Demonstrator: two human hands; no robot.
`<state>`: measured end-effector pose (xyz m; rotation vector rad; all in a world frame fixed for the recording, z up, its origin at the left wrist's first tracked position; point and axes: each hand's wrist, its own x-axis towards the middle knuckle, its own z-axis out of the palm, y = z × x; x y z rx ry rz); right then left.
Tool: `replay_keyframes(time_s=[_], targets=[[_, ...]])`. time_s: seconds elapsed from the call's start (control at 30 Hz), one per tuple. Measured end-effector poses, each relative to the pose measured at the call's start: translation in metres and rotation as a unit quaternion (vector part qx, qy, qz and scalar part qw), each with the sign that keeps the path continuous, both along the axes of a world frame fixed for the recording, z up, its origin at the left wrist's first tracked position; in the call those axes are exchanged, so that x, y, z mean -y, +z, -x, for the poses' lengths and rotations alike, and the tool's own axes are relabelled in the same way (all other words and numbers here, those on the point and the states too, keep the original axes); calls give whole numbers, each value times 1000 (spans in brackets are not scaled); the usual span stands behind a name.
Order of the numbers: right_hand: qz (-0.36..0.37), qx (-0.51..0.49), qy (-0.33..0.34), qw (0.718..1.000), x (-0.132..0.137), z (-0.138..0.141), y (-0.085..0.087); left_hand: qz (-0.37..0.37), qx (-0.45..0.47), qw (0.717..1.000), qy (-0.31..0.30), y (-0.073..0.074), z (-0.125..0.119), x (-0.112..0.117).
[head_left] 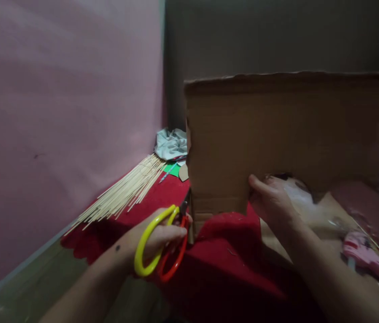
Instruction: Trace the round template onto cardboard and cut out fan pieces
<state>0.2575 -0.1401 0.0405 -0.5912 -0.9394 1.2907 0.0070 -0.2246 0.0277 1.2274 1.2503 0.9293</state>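
My left hand [162,235] is closed on a pair of scissors [157,244] with one yellow and one red handle loop. The blades meet the lower left edge of a large brown cardboard sheet [283,134] that stands upright. My right hand [272,199] grips the sheet's bottom edge near the middle, thumb on the near face and fingers behind it. Both hands are over a red cloth [229,260] spread on the floor.
A bundle of thin wooden sticks [125,190] lies fanned along the pink wall at left. Crumpled grey cloth [172,143], a green scrap and a small cardboard piece lie in the corner. A pink tool [371,262] and another cardboard piece lie at right.
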Motion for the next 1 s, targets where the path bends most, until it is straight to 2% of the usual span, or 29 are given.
replay_keyframes(time_s=[0.03,0.17,0.27,0.33,0.43,0.5,0.63,0.7,0.8,1.0], targets=[[25,10,6,1000,0,-1,1,18,11,1000,-13,1,-1,0],[79,-7,-33,996,1,-7,5,6,76,994,84,5,-1,-2],[106,-17,-56,993,0,-9,7,16,88,990,107,4,-5,4],[107,-26,-68,992,-1,-8,10,0,116,984,137,0,-9,14],[63,-55,-74,994,-3,0,18,-50,165,968,185,-11,-16,38],[23,-71,-73,995,-6,8,25,-41,187,966,177,-17,-21,55],[-29,-96,-91,991,-8,29,31,30,214,972,87,-23,-36,73],[-50,-113,-100,987,-6,39,31,60,218,972,59,-22,-43,68],[-66,-132,-113,983,1,50,25,64,211,973,71,-19,-52,46],[-18,-139,-143,980,10,60,8,-10,172,980,97,-23,-64,-3]])
